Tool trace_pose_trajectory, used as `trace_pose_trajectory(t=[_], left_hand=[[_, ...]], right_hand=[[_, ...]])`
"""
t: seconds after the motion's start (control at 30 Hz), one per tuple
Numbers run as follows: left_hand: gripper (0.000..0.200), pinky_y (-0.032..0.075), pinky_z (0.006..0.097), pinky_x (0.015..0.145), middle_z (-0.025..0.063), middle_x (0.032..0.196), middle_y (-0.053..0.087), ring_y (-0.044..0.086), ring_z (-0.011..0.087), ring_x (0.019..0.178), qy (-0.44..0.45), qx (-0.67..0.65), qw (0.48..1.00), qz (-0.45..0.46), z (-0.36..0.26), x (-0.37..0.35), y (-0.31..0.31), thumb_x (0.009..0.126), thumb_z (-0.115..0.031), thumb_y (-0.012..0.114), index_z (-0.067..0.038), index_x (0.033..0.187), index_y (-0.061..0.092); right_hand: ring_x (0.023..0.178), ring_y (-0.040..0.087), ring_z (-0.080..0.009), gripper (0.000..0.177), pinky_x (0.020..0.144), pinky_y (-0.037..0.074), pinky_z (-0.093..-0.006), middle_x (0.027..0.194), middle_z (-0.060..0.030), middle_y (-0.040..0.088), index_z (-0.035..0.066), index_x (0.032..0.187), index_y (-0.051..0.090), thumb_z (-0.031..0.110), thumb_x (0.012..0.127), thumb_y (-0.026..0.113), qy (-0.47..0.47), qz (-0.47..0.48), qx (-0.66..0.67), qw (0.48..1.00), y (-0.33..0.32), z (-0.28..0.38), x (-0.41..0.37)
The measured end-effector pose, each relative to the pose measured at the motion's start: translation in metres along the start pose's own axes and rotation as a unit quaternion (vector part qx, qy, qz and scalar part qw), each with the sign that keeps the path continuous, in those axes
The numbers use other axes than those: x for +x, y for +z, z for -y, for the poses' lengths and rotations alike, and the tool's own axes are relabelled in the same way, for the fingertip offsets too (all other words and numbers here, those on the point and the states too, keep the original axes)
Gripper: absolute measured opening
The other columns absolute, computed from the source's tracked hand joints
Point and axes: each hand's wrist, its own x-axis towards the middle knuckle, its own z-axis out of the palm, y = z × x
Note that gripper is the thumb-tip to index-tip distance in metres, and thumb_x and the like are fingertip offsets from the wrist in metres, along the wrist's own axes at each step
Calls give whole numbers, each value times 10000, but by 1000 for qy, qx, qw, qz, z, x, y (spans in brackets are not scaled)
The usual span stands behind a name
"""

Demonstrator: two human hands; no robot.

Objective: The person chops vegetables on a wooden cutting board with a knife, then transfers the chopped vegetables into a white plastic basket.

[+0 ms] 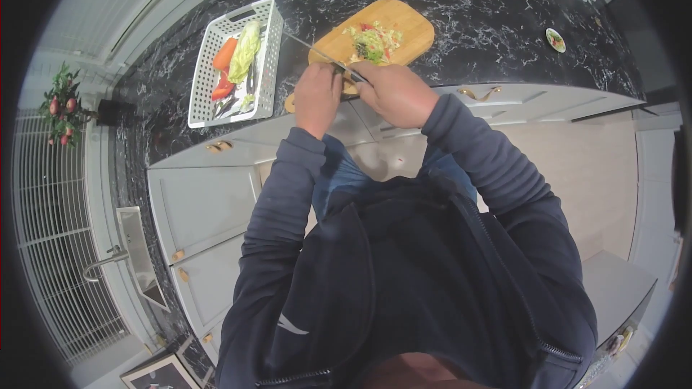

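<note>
My right hand [398, 95] is closed round the handle of a kitchen knife [328, 58], its blade pointing away to the upper left across the near edge of a wooden cutting board [417, 27]. My left hand [319, 96] has its fingers curled down at the board's near left edge, close beside the blade. Something dark shows at its fingertips, too small to name. On the board, just beyond both hands, lies a pile of chopped vegetables [373, 43], mostly pale green with red bits.
Left of the board stands a white perforated basket [272, 65] holding a pale green leafy head [245, 52], an orange carrot-like vegetable [225, 53] and a red pepper-like piece [223, 86]. A small dish [555, 40] sits farther right on the black marbled counter [490, 21]. Drawer fronts run below its edge.
</note>
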Motion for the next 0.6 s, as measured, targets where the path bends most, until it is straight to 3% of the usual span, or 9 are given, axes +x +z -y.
trace_pose_trajectory(t=[0.1,0.2,0.5,0.6], left_hand=[[119,427,374,620,112,776,497,514,275,714,-11,-5,1000,7,-1,2,-2,878,-108,507,-11,825,552],[110,431,390,617,117,799,507,528,291,724,-13,-15,1000,13,3,1,0,876,-122,515,-23,876,561],[142,425,423,560,148,793,506,527,331,648,24,21,999,8,8,9,-1,890,-145,480,-20,855,538],[126,438,415,578,140,809,525,544,326,666,-5,33,999,38,4,10,-5,868,-143,524,-24,853,561]], right_hand=[[772,551,-385,333,669,400,-427,925,-193,608,14,1142,496,222,925,350,17,34,-6,999,-1,-2,9],[697,482,-316,225,634,355,-400,806,-154,547,31,926,484,190,895,328,-14,21,7,1000,0,-4,19],[741,493,-298,274,675,371,-380,851,-167,565,22,949,515,196,880,315,19,23,40,999,1,-4,33],[835,516,-319,293,722,384,-377,963,-177,576,33,1032,517,214,893,332,31,26,35,999,3,-3,27]])
